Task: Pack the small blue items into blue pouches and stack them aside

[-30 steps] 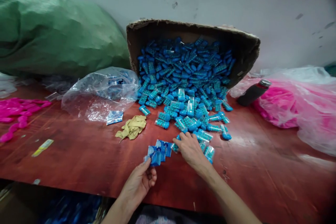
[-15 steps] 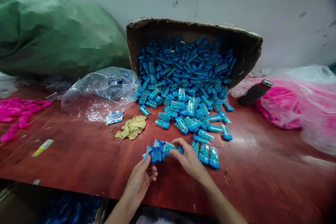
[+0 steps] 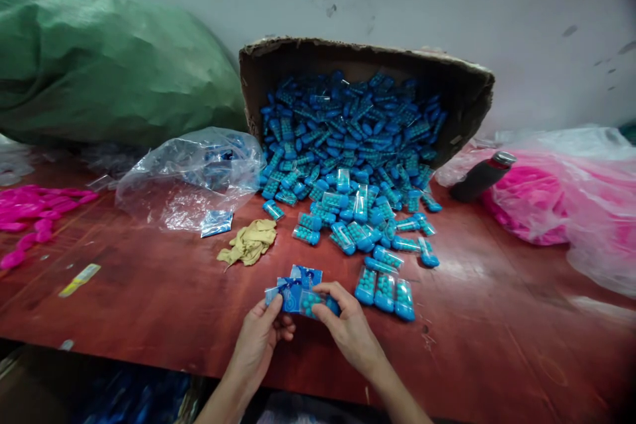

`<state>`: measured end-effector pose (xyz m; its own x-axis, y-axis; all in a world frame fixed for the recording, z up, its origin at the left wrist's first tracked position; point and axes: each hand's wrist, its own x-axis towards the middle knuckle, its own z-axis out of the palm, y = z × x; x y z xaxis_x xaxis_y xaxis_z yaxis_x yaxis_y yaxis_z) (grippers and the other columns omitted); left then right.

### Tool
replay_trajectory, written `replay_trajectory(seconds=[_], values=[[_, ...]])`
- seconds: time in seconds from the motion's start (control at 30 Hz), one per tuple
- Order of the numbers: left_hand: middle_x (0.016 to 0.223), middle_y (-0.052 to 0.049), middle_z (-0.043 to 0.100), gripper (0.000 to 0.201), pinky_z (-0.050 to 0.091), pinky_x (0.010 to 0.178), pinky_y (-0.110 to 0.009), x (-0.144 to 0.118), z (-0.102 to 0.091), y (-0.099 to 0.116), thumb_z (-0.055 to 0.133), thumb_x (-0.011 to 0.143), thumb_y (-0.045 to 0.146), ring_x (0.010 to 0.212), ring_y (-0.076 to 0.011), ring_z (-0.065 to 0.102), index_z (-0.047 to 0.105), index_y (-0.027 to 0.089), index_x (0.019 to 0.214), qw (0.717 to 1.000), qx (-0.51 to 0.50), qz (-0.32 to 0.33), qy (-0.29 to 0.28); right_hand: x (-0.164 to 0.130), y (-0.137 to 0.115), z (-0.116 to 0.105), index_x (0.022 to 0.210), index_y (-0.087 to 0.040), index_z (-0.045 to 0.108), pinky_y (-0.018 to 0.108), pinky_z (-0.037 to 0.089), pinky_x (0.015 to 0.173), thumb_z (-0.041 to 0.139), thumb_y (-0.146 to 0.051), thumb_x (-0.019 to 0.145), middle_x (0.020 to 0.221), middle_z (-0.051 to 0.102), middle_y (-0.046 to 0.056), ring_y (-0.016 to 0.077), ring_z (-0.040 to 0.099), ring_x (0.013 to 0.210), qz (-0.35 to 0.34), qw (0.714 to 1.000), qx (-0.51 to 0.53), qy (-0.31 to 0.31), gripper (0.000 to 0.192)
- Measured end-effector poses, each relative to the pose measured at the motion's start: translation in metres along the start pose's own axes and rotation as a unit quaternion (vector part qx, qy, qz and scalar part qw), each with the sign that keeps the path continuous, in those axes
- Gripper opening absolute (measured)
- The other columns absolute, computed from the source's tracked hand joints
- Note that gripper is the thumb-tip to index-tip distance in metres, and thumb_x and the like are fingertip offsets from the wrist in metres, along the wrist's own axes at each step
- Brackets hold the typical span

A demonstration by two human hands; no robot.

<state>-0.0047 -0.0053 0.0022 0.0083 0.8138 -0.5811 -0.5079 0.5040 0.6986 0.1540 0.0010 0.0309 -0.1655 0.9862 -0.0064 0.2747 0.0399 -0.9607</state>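
Observation:
My left hand (image 3: 261, 338) pinches a few small blue printed packets (image 3: 292, 293) that fan out past the thumb. In my right hand (image 3: 352, 331) is a clear capsule-shaped container (image 3: 309, 303) with a blue end, filled with turquoise balls. It overlaps the right side of the packets. Just right of this hand, three similar containers (image 3: 385, 291) lie side by side on the red table (image 3: 199, 318). Beyond them spreads a loose pile of these containers (image 3: 358, 212), spilling from a cardboard box (image 3: 470, 99) on its side.
A crumpled yellowish cloth or glove (image 3: 250, 242) lies behind my left hand, near a clear plastic bag (image 3: 163, 179) holding blue packets. A dark bottle (image 3: 481, 177) leans by pink bagged goods (image 3: 529, 202). Pink pieces (image 3: 40, 212) and a green sack (image 3: 114, 66) occupy the left.
My right hand has brought the container slightly left and down, over the packets' right side. My left hand has shifted slightly left, still pinching the packets.

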Motion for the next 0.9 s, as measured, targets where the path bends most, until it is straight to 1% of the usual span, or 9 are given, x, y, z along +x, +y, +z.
replay_trajectory(seconds=[0.13, 0.3, 0.43, 0.53, 0.63, 0.7, 0.8, 0.87, 0.9], values=[[0.047, 0.001, 0.056, 0.023, 0.039, 0.041, -0.020, -0.004, 0.002, 0.003, 0.068, 0.062, 0.034, 0.044, -0.0110, 0.053, 0.055, 0.015, 0.066, 1.000, 0.003, -0.006, -0.006, -0.003, -0.001, 0.001, 0.094, -0.022, 0.060, 0.023, 0.041, 0.071, 0.053, -0.019, 0.078, 0.083, 0.056, -0.001, 0.0136, 0.052, 0.078, -0.013, 1.000, 0.000, 0.002, 0.018], [0.048, 0.000, 0.058, 0.023, 0.042, 0.042, -0.022, -0.005, -0.001, 0.005, 0.068, 0.062, 0.034, 0.046, -0.0121, 0.053, 0.058, 0.014, 0.064, 0.997, 0.063, 0.038, -0.018, -0.003, -0.003, -0.004, 0.094, -0.023, 0.060, 0.024, 0.041, 0.072, 0.054, -0.019, 0.079, 0.084, 0.055, 0.000, 0.0140, 0.053, 0.077, -0.048, 0.998, -0.019, -0.029, 0.017], [0.050, -0.001, 0.060, 0.022, 0.044, 0.043, -0.022, -0.004, 0.000, 0.003, 0.069, 0.062, 0.033, 0.046, -0.0121, 0.054, 0.060, 0.013, 0.066, 0.995, 0.080, 0.065, -0.014, -0.003, -0.001, 0.008, 0.095, -0.021, 0.056, 0.024, 0.042, 0.072, 0.048, -0.021, 0.082, 0.085, 0.057, 0.000, 0.0142, 0.053, 0.078, -0.004, 1.000, -0.007, 0.005, 0.016], [0.061, -0.002, 0.066, 0.022, 0.048, 0.046, -0.024, -0.004, 0.004, 0.000, 0.067, 0.063, 0.033, 0.052, -0.0131, 0.058, 0.061, 0.014, 0.074, 1.000, -0.004, 0.018, 0.000, -0.007, 0.007, 0.028, 0.094, -0.020, 0.053, 0.025, 0.043, 0.072, 0.048, -0.020, 0.082, 0.087, 0.057, 0.002, 0.0156, 0.054, 0.079, 0.004, 0.999, -0.030, 0.044, 0.013], [0.068, -0.002, 0.068, 0.020, 0.050, 0.053, -0.026, -0.004, 0.008, -0.001, 0.068, 0.064, 0.028, 0.057, -0.0134, 0.060, 0.062, 0.014, 0.077, 0.997, -0.065, -0.035, 0.001, -0.012, 0.012, 0.042, 0.097, -0.020, 0.053, 0.028, 0.044, 0.071, 0.049, -0.023, 0.082, 0.090, 0.055, 0.005, 0.0182, 0.054, 0.081, -0.033, 0.994, -0.084, 0.063, 0.016], [0.068, -0.002, 0.068, 0.016, 0.051, 0.056, -0.027, -0.004, 0.007, 0.000, 0.067, 0.066, 0.025, 0.059, -0.0131, 0.060, 0.063, 0.014, 0.076, 0.995, -0.085, -0.053, 0.004, -0.015, 0.010, 0.043, 0.104, -0.020, 0.052, 0.029, 0.045, 0.074, 0.046, -0.023, 0.083, 0.096, 0.055, 0.007, 0.0192, 0.054, 0.086, -0.054, 0.995, -0.081, 0.037, 0.021], [0.067, -0.002, 0.068, 0.011, 0.051, 0.061, -0.026, -0.003, 0.004, 0.003, 0.066, 0.067, 0.022, 0.061, -0.0133, 0.061, 0.063, 0.014, 0.074, 0.993, -0.106, -0.059, 0.011, -0.017, 0.003, 0.032, 0.116, -0.025, 0.047, 0.031, 0.041, 0.087, 0.041, -0.020, 0.085, 0.111, 0.051, 0.005, 0.0180, 0.050, 0.102, -0.035, 0.998, 0.003, -0.053, 0.032], [0.069, -0.003, 0.069, 0.011, 0.051, 0.062, -0.028, -0.003, 0.002, 0.005, 0.066, 0.067, 0.022, 0.063, -0.0147, 0.062, 0.064, 0.014, 0.075, 0.993, -0.103, -0.053, -0.002, -0.015, 0.001, 0.024, 0.118, -0.028, 0.045, 0.031, 0.043, 0.086, 0.043, -0.021, 0.085, 0.112, 0.052, 0.003, 0.0169, 0.051, 0.099, 0.006, 0.990, 0.093, -0.107, 0.034], [0.071, -0.004, 0.069, 0.012, 0.050, 0.061, -0.028, -0.003, 0.001, 0.005, 0.065, 0.068, 0.023, 0.064, -0.0155, 0.062, 0.064, 0.014, 0.076, 0.994, -0.097, -0.051, -0.015, -0.014, 0.002, 0.021, 0.118, -0.028, 0.046, 0.030, 0.046, 0.079, 0.045, -0.023, 0.084, 0.109, 0.053, 0.003, 0.0163, 0.054, 0.092, 0.029, 0.981, 0.146, -0.124, 0.034]])
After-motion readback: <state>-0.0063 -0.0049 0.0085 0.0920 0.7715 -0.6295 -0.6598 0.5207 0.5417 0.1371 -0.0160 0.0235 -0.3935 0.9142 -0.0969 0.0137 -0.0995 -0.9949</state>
